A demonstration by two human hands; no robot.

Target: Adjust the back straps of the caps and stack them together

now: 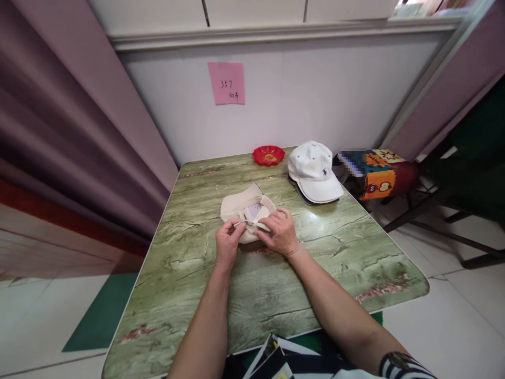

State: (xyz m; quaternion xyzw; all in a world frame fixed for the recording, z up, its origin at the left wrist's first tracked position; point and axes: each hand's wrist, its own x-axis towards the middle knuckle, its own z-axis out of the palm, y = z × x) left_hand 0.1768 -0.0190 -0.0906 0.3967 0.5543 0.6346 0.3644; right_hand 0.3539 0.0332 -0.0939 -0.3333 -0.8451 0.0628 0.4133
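Observation:
A beige cap (pixel 239 202) lies upturned on the green marbled table (pixel 268 295), its inside showing and its brim pointing away to the left. At its near side my left hand (pixel 229 241) pinches the end of a strap at the cap's back edge. My right hand (pixel 281 231) is closed on the strap's other part, its fingers bent over the right side of the opening. Between the two hands the strap ends come close together; whether they touch is too small to tell.
Toward the back right, a white cap (pixel 314 171) rests on a dark cap (pixel 303 198). A red scalloped dish (pixel 268 155) sits near the wall. Beyond the table's right edge is a stool with a patterned cover (pixel 381 176). Purple curtains hang at both sides.

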